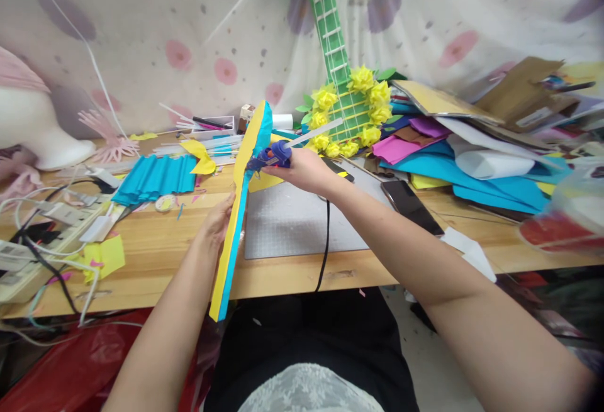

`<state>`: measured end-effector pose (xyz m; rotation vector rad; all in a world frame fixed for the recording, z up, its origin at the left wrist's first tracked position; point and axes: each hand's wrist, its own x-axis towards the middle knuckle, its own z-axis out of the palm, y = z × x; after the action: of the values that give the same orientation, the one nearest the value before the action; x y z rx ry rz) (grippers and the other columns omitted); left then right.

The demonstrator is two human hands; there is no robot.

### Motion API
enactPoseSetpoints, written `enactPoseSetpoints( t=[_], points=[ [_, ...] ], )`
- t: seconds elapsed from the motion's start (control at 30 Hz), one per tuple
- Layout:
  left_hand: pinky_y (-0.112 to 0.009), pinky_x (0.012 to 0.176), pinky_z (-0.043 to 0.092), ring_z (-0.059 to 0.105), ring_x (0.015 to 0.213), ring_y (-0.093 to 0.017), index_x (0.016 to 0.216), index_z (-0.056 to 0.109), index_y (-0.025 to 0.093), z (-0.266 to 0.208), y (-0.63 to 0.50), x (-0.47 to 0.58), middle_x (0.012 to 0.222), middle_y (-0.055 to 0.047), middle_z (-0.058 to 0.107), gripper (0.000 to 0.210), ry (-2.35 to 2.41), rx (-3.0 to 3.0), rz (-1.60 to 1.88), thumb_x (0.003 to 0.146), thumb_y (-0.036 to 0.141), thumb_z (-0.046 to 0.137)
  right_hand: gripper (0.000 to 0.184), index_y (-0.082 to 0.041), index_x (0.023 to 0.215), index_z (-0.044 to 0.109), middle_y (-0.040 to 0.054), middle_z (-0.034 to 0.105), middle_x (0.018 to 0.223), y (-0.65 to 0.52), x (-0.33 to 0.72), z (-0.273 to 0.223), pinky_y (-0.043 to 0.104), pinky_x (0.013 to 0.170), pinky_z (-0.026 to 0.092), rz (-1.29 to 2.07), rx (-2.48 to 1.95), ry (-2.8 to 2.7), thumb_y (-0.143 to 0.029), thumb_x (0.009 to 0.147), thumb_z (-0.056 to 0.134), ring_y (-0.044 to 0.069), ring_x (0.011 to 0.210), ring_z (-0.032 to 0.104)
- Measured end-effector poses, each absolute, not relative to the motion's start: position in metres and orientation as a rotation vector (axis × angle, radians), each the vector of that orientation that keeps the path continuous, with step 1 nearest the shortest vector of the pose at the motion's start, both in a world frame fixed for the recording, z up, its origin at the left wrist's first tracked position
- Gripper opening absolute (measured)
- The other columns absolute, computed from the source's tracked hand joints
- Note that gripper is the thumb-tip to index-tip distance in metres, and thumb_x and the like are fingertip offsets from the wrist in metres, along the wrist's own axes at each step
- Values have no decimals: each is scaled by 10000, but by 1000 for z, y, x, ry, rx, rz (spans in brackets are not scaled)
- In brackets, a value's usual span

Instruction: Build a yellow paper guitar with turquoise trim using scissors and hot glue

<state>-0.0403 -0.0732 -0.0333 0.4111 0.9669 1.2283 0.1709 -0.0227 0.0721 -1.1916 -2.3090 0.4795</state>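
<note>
My left hand [221,218] is closed round a long, flat craft piece [239,211], yellow on its face and blue along its side. The piece is tilted, with its narrow end low over the table edge and its wider end up. In my right hand [302,172] is a blue hot glue gun [277,155] with a whitish glue stick [314,133] jutting from its back. The gun's nozzle is close to the blue side of the piece; I cannot tell if it touches. Some left fingers are hidden behind the piece.
A grey cutting mat [302,229] lies beneath, with the gun's black cord [325,248] crossing it. Pleated blue paper [158,179] and a power strip [42,248] are left. A green paper guitar [335,41] with yellow flowers leans behind. A phone [411,206] and stacked papers [481,173] lie right.
</note>
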Motion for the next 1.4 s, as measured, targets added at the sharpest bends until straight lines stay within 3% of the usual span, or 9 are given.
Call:
enactPoseSetpoints(
  t=[0.3,0.97,1.4],
  points=[
    [-143,407,473,581,426,-100,863,619,147,-34,-73,-39,565,-17,633,136,983,365,1275,872,202,494,350,-230,1021,661,53,673,923,-22,173,77,285,713,409,460,-1248,-2320,-486,810,552,217,874,601],
    [-149,338,424,550,376,-102,861,621,135,-38,-71,-43,529,-14,605,144,959,407,1224,864,233,515,348,-221,983,666,43,673,892,-23,173,69,272,702,408,539,-1177,-2299,-498,794,571,196,845,603],
    [-124,343,397,544,401,-78,879,626,134,-29,-74,-36,535,-7,594,185,912,386,1227,892,207,457,325,-175,791,647,-11,536,587,-38,177,73,211,521,352,889,-1123,-2326,-492,786,572,96,559,510]
  ],
)
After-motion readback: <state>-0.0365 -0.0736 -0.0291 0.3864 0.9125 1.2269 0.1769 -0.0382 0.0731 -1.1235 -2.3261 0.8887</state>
